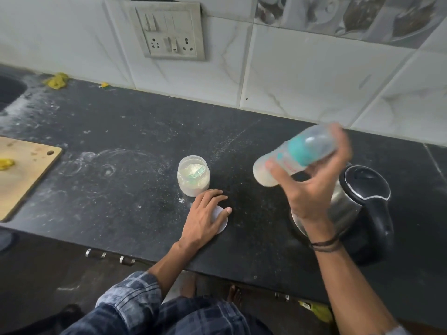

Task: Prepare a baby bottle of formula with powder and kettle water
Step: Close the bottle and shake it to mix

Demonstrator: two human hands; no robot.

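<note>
My right hand grips a baby bottle with a teal collar, held tilted above the counter; the bottle is blurred and holds milky liquid at its base. An open clear jar of white formula powder stands mid-counter with a green scoop inside. My left hand rests flat with straight fingers on the jar's white round lid, which lies on the counter just in front of the jar. A steel kettle with black lid and handle stands at the right, behind my right wrist.
The black stone counter is dusted with white powder. A wooden chopping board lies at the left with yellow scraps. A sink edge is at the far left. A switch and socket panel is on the tiled wall.
</note>
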